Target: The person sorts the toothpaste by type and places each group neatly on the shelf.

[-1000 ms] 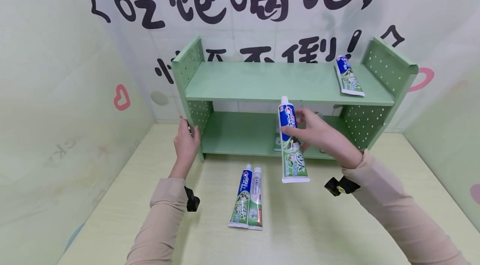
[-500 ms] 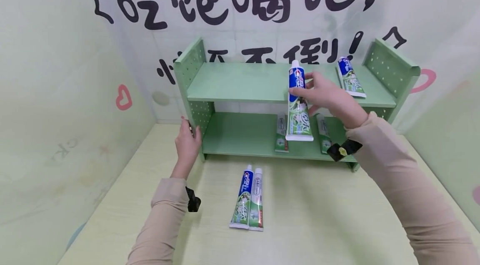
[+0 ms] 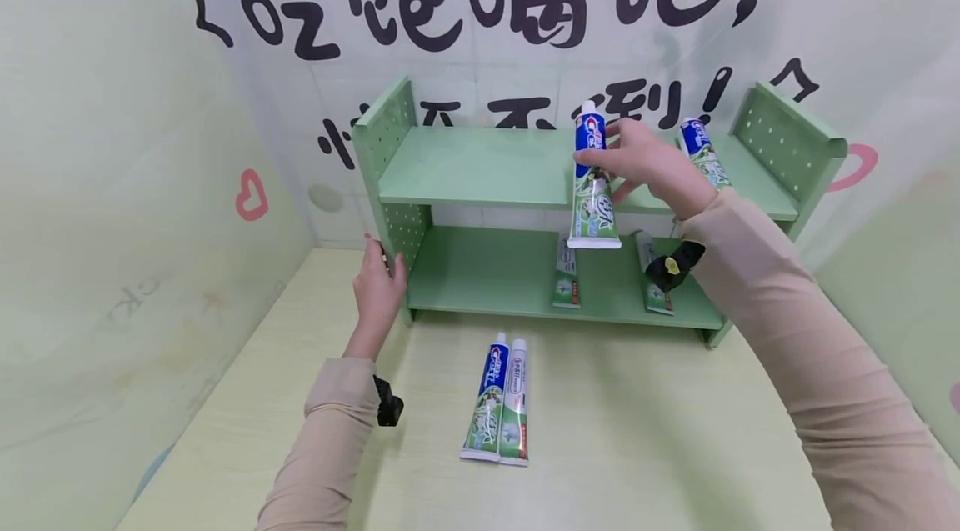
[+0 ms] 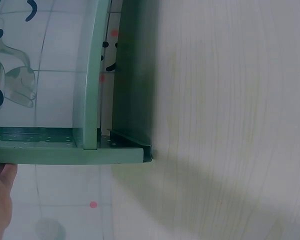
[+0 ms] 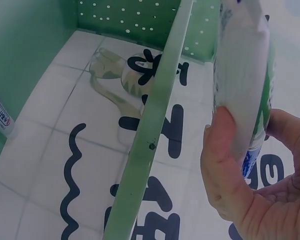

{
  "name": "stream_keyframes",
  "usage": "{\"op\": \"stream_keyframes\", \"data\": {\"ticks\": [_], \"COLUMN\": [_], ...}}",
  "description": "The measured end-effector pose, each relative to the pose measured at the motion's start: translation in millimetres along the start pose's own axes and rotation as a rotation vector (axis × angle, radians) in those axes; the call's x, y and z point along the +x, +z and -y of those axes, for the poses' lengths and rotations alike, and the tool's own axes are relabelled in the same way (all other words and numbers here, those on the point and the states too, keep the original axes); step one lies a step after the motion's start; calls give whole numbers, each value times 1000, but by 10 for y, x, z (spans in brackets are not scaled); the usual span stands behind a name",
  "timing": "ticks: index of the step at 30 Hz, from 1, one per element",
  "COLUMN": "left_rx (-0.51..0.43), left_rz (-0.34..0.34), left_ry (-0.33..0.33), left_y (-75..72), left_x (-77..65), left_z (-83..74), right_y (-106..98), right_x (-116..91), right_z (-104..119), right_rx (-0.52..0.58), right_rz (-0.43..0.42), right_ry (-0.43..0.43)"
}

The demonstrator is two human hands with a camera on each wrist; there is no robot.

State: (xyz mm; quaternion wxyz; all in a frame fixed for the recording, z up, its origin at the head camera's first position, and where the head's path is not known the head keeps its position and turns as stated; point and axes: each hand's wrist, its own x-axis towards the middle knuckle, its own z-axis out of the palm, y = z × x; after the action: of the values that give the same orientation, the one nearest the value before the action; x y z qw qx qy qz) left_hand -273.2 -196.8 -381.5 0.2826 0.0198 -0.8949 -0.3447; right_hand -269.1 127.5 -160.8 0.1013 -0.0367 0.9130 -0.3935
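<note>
Held toothpaste tube (image 3: 595, 210) is in the air at the middle of the upper shelf's (image 3: 472, 168) front edge: cap up, print facing the head camera, tail lower than that edge in the head view. Right wrist view shows a gap between tube and edge.

To place it well, my read: bring the tail up over the front edge first, then lean the tube back flat, cap toward the shelf's back edge, like the neighbour tube (image 3: 703, 152) near the right end. Leave room between them. Body looks soft, so light pressure only. Watch the black wrist device (image 3: 677, 266): it hangs below the upper shelf's front edge and could snag.

Pose: right hand (image 3: 660, 160) reaches in from the right, thumb across the printed face, fingers behind, pinching the tube's upper half. Forearm crosses in front of the neighbour tube. Left hand (image 3: 377, 285) touches the left side panel (image 3: 371, 152), fingers along the outer face, thumb by the front edge; can't tell how far they curl. Probably bracing.

Rest: desk pair (image 3: 487, 402) lies side by side in front of the rack; two lower tubes (image 3: 567, 273) sit on the lower shelf (image 3: 480, 268), tails near its front edge.
</note>
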Motion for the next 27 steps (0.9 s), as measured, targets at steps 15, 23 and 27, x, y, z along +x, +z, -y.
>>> {"op": "stream_keyframes", "data": {"ticks": [15, 23, 27], "left_rx": [8, 7, 9], "left_rz": [-1, -3, -3], "left_ry": [2, 9, -1], "left_y": [-17, -43, -30], "left_x": [-14, -3, -29], "left_z": [25, 17, 13], "right_y": [-97, -128, -144], "right_x": [172, 298, 368], "right_z": [71, 93, 85], "right_rx": [-71, -72, -82], "right_rz": [15, 18, 27], "right_ry": [11, 34, 57]}}
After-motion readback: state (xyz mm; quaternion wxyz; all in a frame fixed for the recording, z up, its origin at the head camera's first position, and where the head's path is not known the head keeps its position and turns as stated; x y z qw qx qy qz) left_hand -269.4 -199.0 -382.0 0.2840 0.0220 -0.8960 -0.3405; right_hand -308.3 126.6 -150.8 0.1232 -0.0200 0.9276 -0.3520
